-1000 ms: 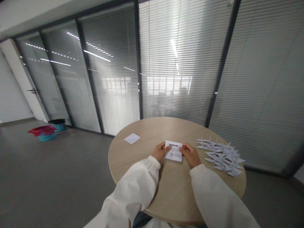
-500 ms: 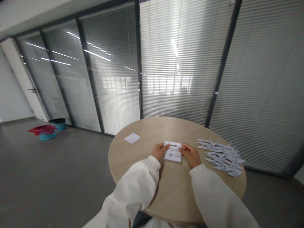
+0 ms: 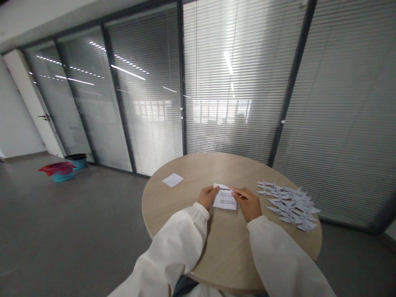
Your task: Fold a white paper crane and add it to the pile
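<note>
Between my hands is a small square sheet of paper (image 3: 225, 200) with dark printed text on the side facing me. My left hand (image 3: 208, 197) pinches its left edge, thumb on top. At the upper right edge, my right hand (image 3: 248, 202) grips the paper between thumb and fingers, and that corner looks slightly bent. To the right lies a group of several folded white paper cranes (image 3: 291, 204) with pointed tips. A blank white square of paper (image 3: 173, 180) rests at the left, apart from both hands.
The round wooden table (image 3: 185, 231) stands before a glass partition (image 3: 229, 103) with blinds. On the floor at the left are a bin with a red liner (image 3: 62, 171) and a bin with a black liner (image 3: 78, 161). A white door (image 3: 34, 103) is at the far left.
The paper's upper edge now curves, where it lay flatter before. My right thumb and fingers have closed in slightly at its upper right corner. My left hand has hardly moved.
</note>
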A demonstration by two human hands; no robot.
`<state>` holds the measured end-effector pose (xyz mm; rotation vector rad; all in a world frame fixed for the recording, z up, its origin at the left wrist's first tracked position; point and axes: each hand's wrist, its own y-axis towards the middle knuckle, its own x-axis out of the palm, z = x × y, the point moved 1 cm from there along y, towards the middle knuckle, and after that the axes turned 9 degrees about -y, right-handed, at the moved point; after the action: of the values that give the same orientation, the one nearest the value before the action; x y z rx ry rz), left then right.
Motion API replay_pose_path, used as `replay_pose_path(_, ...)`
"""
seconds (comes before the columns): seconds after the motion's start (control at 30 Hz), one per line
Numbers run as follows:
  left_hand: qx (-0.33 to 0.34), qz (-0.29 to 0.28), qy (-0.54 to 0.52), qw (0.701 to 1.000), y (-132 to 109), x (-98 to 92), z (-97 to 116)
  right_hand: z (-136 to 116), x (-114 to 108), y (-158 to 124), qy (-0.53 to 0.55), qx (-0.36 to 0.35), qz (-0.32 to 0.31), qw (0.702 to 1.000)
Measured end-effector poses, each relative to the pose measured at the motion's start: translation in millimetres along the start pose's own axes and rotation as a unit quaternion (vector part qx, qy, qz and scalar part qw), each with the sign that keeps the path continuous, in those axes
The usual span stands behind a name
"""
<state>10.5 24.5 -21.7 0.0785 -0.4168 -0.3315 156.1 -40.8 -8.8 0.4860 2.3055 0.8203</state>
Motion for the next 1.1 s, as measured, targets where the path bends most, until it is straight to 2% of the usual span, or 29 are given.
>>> replay_pose_path(0.43,-0.015,0.021,-0.021,0.999,-0.8,-0.3,2.6,8.3,5.2,-4.4,-0.103,-0.125,-0.010,0.987)
replay_pose_path(0.8,-0.019,0.030,-0.011,0.999,4.4,-5.0,-1.9,7.2,6.6,-3.5,-0.140,-0.279,-0.027,0.950)
replay_pose_path(1.1,-0.030,0.029,-0.015,0.999,5.1,-6.4,-2.6,4.3,7.7,-5.1,-0.145,-0.310,-0.041,0.939)
